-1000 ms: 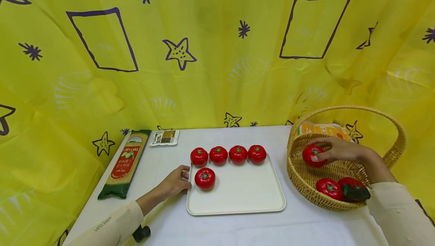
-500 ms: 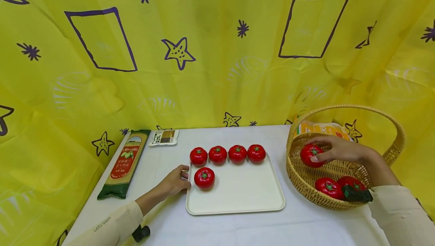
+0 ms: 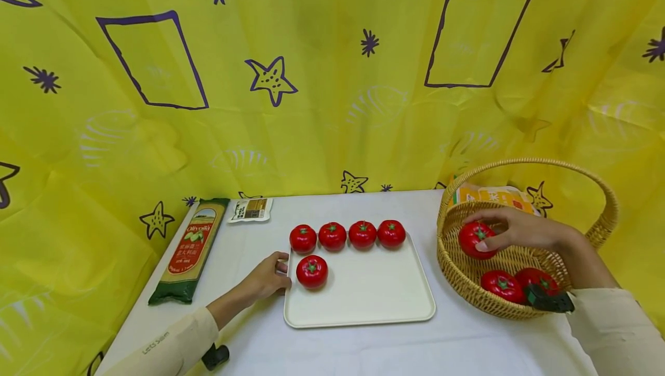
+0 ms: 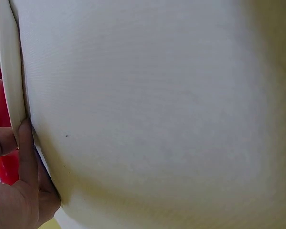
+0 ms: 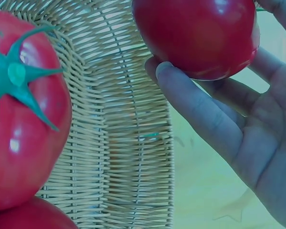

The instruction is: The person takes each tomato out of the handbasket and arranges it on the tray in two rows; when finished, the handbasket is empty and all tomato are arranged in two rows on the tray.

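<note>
Pale sleeves (image 3: 176, 335) reach in over a white tablecloth (image 3: 358, 353), where a batch of red tomatoes lies split between a cream tray (image 3: 379, 295) and a wicker basket (image 3: 457, 279). Two tomatoes, one at the front (image 3: 502, 285) and its neighbor (image 3: 537, 278), lie side by side near the basket's front, outside either hand's hold. The left hand (image 3: 267, 278) sets bent fingers against the tray's left edge; whether they pinch the rim cannot be told. Just inside that edge sits a lone tomato (image 3: 312, 272), the only one in the second row. At right, the right hand (image 3: 525, 231) comes in from the side, thumb and fingers curved around a held tomato (image 3: 471, 237), a firm-looking grip above the basket's interior. Beyond, a row of four tomatoes (image 3: 332, 236) lines the tray's far edge. By that count, five on the tray, one in hand and two in the basket, the work looks partway through. Farther back lie a long noodle packet (image 3: 192, 243), a small white packet (image 3: 250, 210) and, behind the basket, an orange packet (image 3: 499, 196), all before a yellow curtain (image 3: 322, 133).
</note>
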A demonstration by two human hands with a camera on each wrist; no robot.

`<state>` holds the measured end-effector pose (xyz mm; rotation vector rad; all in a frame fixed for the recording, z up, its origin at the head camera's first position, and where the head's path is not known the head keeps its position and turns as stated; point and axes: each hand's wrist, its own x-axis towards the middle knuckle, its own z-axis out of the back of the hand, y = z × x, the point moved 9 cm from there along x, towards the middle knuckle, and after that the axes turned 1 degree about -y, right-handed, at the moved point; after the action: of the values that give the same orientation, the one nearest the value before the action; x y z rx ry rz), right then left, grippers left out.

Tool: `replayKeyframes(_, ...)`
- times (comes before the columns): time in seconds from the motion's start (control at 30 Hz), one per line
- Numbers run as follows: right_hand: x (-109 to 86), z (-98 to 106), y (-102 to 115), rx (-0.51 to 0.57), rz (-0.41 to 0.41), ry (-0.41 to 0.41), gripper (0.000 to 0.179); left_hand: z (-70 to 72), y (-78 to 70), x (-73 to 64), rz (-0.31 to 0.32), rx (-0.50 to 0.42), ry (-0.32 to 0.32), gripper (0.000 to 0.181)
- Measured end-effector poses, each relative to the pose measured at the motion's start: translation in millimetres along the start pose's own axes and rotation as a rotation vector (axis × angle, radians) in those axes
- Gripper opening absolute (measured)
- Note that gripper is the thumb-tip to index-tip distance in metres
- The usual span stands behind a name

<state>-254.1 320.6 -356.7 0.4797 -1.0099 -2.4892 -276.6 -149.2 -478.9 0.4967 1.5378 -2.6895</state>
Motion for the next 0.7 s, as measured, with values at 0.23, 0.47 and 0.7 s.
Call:
replayKeyframes(0.23,-1.5,-7,13,-0.026,0.058,0.018,0.046,-0.6,2.0,0.1,-0.008,-0.031,-0.001,0.066)
replayKeyframes(0.47,-1.0,-12,21,0.015,0.075,0.059,0.045,-1.0,1.3,1.1,-0.010,-0.036,0.004,0.066)
replayKeyframes(0.7,0.8,-17,25,0.029,0.099,0.075,0.046,-1.0,2.3,1.8,-0.004,-0.035,0.002,0.067)
